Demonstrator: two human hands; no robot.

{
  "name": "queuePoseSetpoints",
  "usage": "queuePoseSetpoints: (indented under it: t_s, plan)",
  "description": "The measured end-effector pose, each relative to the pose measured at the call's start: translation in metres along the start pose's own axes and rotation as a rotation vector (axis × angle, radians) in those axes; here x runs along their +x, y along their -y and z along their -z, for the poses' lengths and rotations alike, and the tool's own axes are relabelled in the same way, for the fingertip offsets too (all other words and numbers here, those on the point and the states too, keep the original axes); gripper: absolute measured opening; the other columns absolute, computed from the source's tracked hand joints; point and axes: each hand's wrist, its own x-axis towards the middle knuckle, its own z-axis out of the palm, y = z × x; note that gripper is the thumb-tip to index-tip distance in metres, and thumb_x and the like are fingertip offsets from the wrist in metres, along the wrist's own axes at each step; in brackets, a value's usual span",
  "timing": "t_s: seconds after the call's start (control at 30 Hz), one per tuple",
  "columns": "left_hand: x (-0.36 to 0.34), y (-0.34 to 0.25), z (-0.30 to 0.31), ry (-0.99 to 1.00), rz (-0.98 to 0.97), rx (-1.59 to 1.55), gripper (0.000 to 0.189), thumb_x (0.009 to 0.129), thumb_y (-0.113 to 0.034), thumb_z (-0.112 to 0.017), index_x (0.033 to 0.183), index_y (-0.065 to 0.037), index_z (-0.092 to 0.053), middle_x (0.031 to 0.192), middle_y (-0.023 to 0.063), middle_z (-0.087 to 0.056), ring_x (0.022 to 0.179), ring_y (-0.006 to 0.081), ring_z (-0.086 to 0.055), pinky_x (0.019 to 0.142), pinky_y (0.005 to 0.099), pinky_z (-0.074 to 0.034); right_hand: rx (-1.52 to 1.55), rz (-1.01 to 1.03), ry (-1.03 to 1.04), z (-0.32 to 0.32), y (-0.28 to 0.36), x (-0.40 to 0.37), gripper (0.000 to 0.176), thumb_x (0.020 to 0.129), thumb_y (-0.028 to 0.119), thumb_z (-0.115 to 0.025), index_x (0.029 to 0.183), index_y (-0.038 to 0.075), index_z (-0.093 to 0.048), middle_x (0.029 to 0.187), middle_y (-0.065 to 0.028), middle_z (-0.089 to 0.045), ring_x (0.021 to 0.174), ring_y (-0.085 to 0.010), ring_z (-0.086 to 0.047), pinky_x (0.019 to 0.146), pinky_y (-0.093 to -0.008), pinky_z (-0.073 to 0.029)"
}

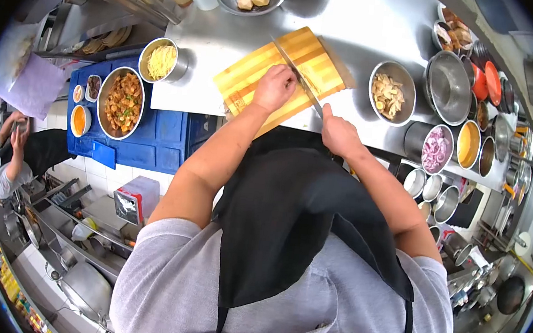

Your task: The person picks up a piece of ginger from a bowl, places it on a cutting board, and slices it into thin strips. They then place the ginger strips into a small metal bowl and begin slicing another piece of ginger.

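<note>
A striped wooden cutting board (250, 68) lies at an angle on the steel counter. My right hand (339, 132) is closed round the handle of a long knife (307, 92), whose blade runs diagonally over the board. Beside the blade, my left hand (277, 86) rests on the board with its fingers curled; whatever is under them is hidden. Some thin pale pieces (313, 81) lie on the board just right of the blade. To the right of the board stands a steel bowl of pale slices (387, 96).
Beyond the board is a bowl with pale chunks (253, 0). A pot of yellow shreds (161, 62) and a bowl of browned meat (122, 102) stand left. Chopped purple onion (436, 149) fills a container at right. Another person (13, 161) stands far left.
</note>
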Motion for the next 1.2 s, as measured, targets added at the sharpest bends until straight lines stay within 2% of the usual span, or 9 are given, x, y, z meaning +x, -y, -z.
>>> queuePoseSetpoints:
  t_s: [0.03, 0.1, 0.2, 0.27, 0.33, 0.37, 0.43, 0.63, 1.2]
  plan:
    - [0.004, 0.001, 0.004, -0.011, -0.005, 0.007, 0.01, 0.079, -0.003, -0.073, 0.088, -0.005, -0.067, 0.095, 0.0097, -0.065, 0.089, 0.0293, -0.066, 0.077, 0.0387, -0.057, 0.043, 0.004, 0.001, 0.002, -0.001, 0.001, 0.035, 0.089, 0.0, -0.048, 0.123, -0.005, -0.044, 0.091, -0.0307, -0.07, 0.092, -0.0475, -0.07, 0.083, -0.0557, -0.053]
    - [0.001, 0.0, 0.012, -0.095, 0.313, -0.248, 0.016, 0.082, 0.001, -0.073, 0.096, -0.003, -0.067, 0.101, 0.0115, -0.066, 0.091, 0.0253, -0.068, 0.074, 0.0356, -0.06, 0.056, 0.017, -0.013, 0.001, -0.003, 0.0, 0.035, 0.089, -0.001, -0.048, 0.123, -0.005, -0.044, 0.091, -0.0314, -0.07, 0.093, -0.0475, -0.069, 0.084, -0.056, -0.053]
    - [-0.003, 0.01, 0.022, -0.139, 0.382, -0.172, 0.022, 0.084, 0.003, -0.073, 0.105, -0.001, -0.068, 0.108, 0.0121, -0.068, 0.093, 0.0209, -0.07, 0.073, 0.0313, -0.061, 0.062, 0.003, -0.021, 0.004, -0.005, 0.0, 0.035, 0.088, -0.001, -0.048, 0.123, -0.005, -0.044, 0.093, -0.0322, -0.07, 0.095, -0.0475, -0.069, 0.085, -0.0564, -0.053]
    - [-0.005, 0.012, 0.026, -0.13, 0.298, -0.111, 0.024, 0.084, 0.003, -0.073, 0.106, -0.002, -0.069, 0.108, 0.0119, -0.068, 0.093, 0.0237, -0.069, 0.07, 0.031, -0.061, 0.058, -0.007, -0.001, 0.001, -0.002, 0.0, 0.035, 0.088, -0.001, -0.048, 0.123, -0.006, -0.044, 0.094, -0.0323, -0.07, 0.095, -0.0475, -0.069, 0.086, -0.0565, -0.052]
    - [0.0, 0.012, 0.021, -0.072, 0.079, 0.053, 0.023, 0.082, -0.002, -0.076, 0.104, -0.005, -0.072, 0.106, 0.0097, -0.069, 0.097, 0.026, -0.068, 0.078, 0.035, -0.06, 0.073, -0.001, -0.011, 0.0, -0.003, 0.0, 0.037, 0.089, -0.001, -0.047, 0.125, -0.006, -0.043, 0.094, -0.0323, -0.07, 0.095, -0.0475, -0.069, 0.086, -0.0567, -0.052]
    - [0.0, 0.011, 0.016, -0.07, 0.076, 0.053, 0.023, 0.082, -0.002, -0.076, 0.104, -0.005, -0.072, 0.106, 0.0097, -0.069, 0.097, 0.026, -0.068, 0.078, 0.035, -0.06, 0.074, -0.002, -0.013, 0.0, -0.003, 0.0, 0.037, 0.089, -0.001, -0.047, 0.125, -0.006, -0.043, 0.094, -0.0323, -0.07, 0.095, -0.0475, -0.069, 0.086, -0.0567, -0.052]
    - [0.004, -0.001, 0.011, -0.006, -0.019, 0.174, 0.017, 0.077, -0.008, -0.076, 0.093, -0.013, -0.074, 0.1, 0.0019, -0.069, 0.097, 0.0277, -0.063, 0.088, 0.0411, -0.053, 0.067, 0.0, -0.015, 0.0, -0.003, 0.0, 0.037, 0.089, -0.001, -0.047, 0.126, -0.006, -0.043, 0.094, -0.0324, -0.07, 0.095, -0.0472, -0.069, 0.085, -0.0563, -0.053]
    - [-0.001, -0.002, -0.001, -0.034, -0.016, 0.283, 0.01, 0.077, -0.014, -0.078, 0.085, -0.017, -0.074, 0.097, -0.0019, -0.069, 0.094, 0.0246, -0.063, 0.08, 0.041, -0.05, 0.036, 0.009, 0.006, 0.023, 0.002, -0.001, 0.038, 0.089, 0.0, -0.047, 0.126, -0.006, -0.044, 0.094, -0.0311, -0.071, 0.094, -0.0463, -0.07, 0.083, -0.055, -0.053]
    - [-0.002, 0.002, -0.002, -0.069, -0.019, 0.232, 0.009, 0.076, -0.013, -0.076, 0.085, -0.016, -0.074, 0.095, -0.0008, -0.067, 0.093, 0.0248, -0.063, 0.081, 0.0418, -0.048, -0.044, 0.02, 0.009, 0.036, 0.002, -0.017, 0.039, 0.084, -0.003, -0.055, 0.121, -0.004, -0.044, 0.087, -0.0283, -0.071, 0.086, -0.0462, -0.071, 0.075, -0.0558, -0.054]
